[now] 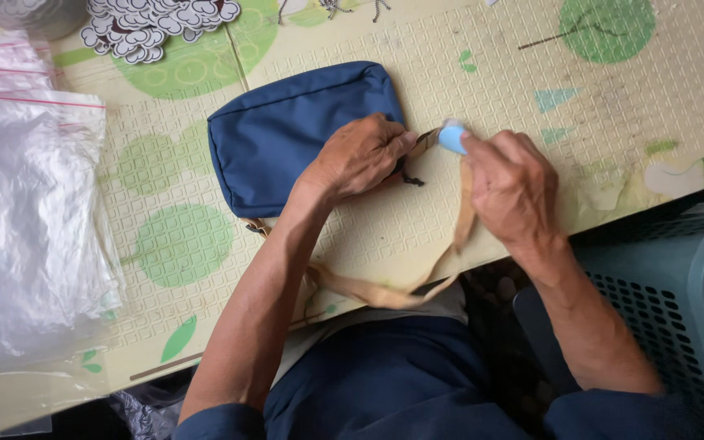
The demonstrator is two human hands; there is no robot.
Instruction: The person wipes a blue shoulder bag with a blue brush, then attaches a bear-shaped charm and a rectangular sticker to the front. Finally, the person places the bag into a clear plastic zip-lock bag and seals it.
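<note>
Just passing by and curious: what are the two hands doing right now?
Left hand: closed, pinching the tan strap where it meets the blue bag.
Right hand: closed on a small light-blue tool, its tip at the strap end.

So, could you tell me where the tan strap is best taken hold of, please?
Probably at the free loop of the tan strap hanging off the table's near edge, coming from the person's side. There it lies clear of the left hand, right hand and blue pouch.
</note>
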